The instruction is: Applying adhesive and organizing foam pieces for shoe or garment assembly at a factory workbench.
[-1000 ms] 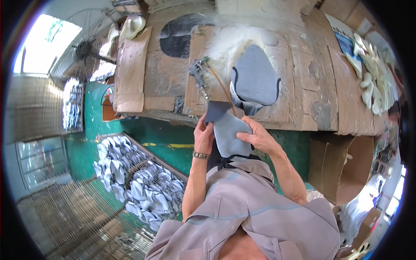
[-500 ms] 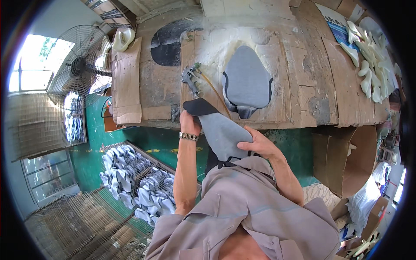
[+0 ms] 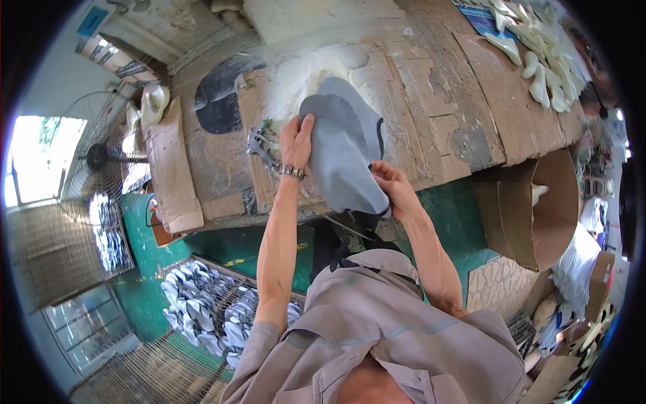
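While a wire fan (image 3: 98, 157) is standing off the left end of the tabletop (image 3: 431, 114), curved grey pieces (image 3: 185, 306) are lying heaped before that end, and a spray gun (image 3: 266, 147) is resting left of the tabletop's middle. The left hand (image 3: 295, 147)'s fingers are gripping the left edge of the held piece (image 3: 343, 161), which is hanging over the tabletop's near edge, partly hiding another grey piece (image 3: 370, 122). The right hand (image 3: 397, 194)'s fingers are pinching its lower right edge. Cream forms (image 3: 540, 87) are lying on the tabletop's right end.
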{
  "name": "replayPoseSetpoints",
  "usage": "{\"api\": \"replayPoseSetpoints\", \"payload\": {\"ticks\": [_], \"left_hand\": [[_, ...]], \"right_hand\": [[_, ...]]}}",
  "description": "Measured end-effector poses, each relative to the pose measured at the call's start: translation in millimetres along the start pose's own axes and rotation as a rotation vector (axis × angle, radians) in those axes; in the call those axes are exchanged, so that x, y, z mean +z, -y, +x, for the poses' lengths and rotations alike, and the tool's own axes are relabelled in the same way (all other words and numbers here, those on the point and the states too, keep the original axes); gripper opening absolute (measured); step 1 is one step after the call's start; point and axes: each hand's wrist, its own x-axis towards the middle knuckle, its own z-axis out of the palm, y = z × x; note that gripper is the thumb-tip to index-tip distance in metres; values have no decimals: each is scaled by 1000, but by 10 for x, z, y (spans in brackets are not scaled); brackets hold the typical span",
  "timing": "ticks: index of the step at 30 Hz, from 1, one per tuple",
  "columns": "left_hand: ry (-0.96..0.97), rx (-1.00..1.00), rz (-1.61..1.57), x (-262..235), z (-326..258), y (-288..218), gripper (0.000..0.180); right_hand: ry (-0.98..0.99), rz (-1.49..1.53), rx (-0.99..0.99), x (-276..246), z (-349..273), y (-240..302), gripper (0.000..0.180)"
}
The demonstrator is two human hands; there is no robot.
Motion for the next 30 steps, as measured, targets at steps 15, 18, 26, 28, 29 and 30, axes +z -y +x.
{"api": "replayPoseSetpoints", "payload": {"ticks": [15, 18, 26, 28, 29, 30], "left_hand": [[106, 122, 441, 627, 886, 410, 39], [119, 142, 508, 860, 1255, 612, 33], [58, 32, 527, 1131, 1538, 747, 26], [46, 24, 498, 1152, 1504, 719, 27], [76, 32, 504, 1240, 1479, 728, 27], [94, 39, 516, 1216, 1473, 684, 27]], "right_hand": [[-708, -55, -287, -674, 924, -316, 27], [-699, -140, -403, -828, 1327, -237, 31], [-748, -32, -185, -1189, 1954, -448, 24], [-742, -55, -179, -1184, 1881, -407, 24], [-759, -57, -162, -1229, 1825, -382, 24], [-735, -82, -186, -1207, 1808, -344, 24]]}}
